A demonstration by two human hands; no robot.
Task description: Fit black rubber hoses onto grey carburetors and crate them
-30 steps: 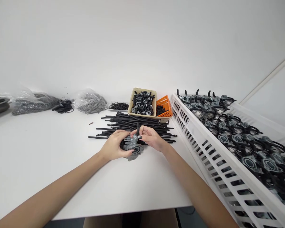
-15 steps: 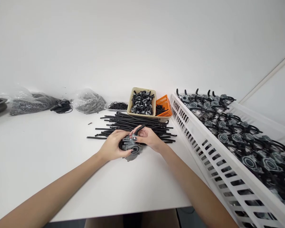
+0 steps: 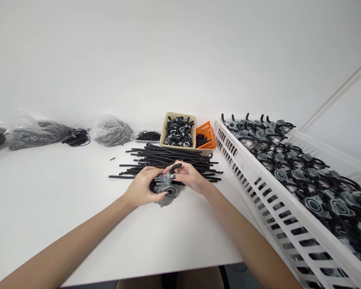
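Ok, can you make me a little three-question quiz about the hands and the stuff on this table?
1. True or false: the left hand is holding a grey metal part.
2. What colour is the small basket just right of the beige bin? A) green B) orange C) blue
3. Fill in the blank: the right hand is at the base of a bent black ____.

Key: 1 true; 2 B; 3 tube.

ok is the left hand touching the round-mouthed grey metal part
Touching: the head view shows the left hand gripping the round-mouthed grey metal part, thumb across its front.
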